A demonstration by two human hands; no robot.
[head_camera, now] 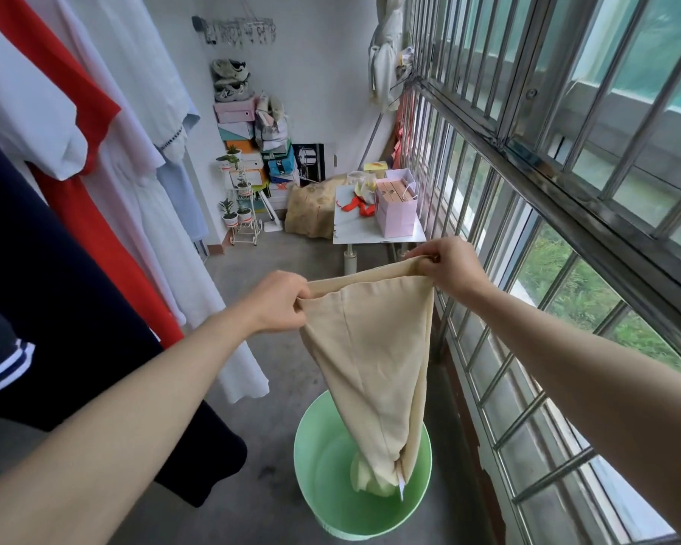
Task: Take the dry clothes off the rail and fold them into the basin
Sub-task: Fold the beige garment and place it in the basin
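Beige garment [370, 371] pinched by L hand [280, 302] & R hand [447, 269], hem in green basin [323, 458].

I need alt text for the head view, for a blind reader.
The left hand and right hand pinch the top edge of a beige garment, whose lower end hangs into a green basin on the floor. Hanging clothes fill the left; a barred window the right.

Head-worn camera (wide-angle) looks forward and down onto basin [323, 458].
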